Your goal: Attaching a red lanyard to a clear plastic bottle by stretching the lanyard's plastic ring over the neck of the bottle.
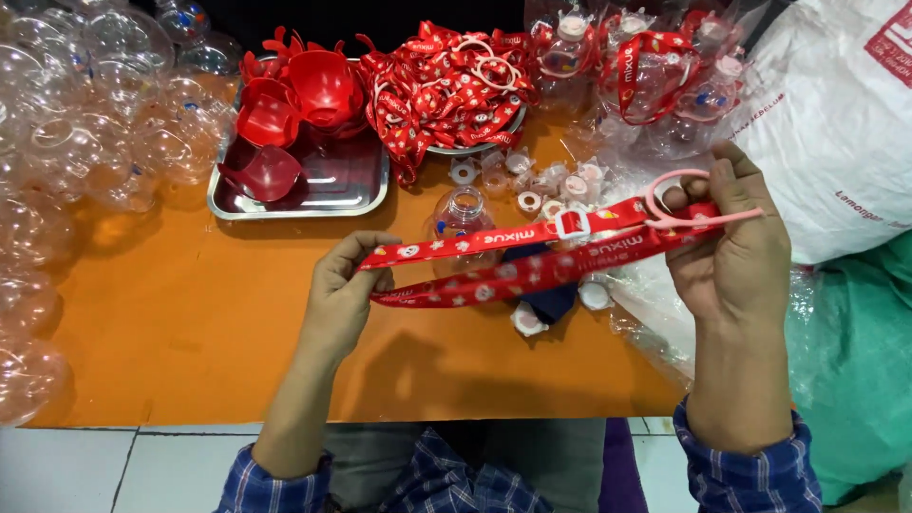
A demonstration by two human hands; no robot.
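Two hands stretch a red patterned strap above an orange counter

The left hand (344, 285) pinches one end of the red strap (518, 256), fingers closed on it, while the right hand (731, 247) is clamped on the other end, where a pink loop (679, 204) sticks out past the fingers; the strap hangs taut between them in two runs, with a white buckle (572, 224) on the upper one. Just behind the strap a clear round bottle (463, 217) stands on the counter (190, 332) among small white caps (527, 320). Farther back, a metal tray (332, 190) holds red cups (304, 104), beside a heap of red straps (446, 81). Clear plastic globes (85, 142) pile up at the left, and a white sack (836, 133) lies at the right
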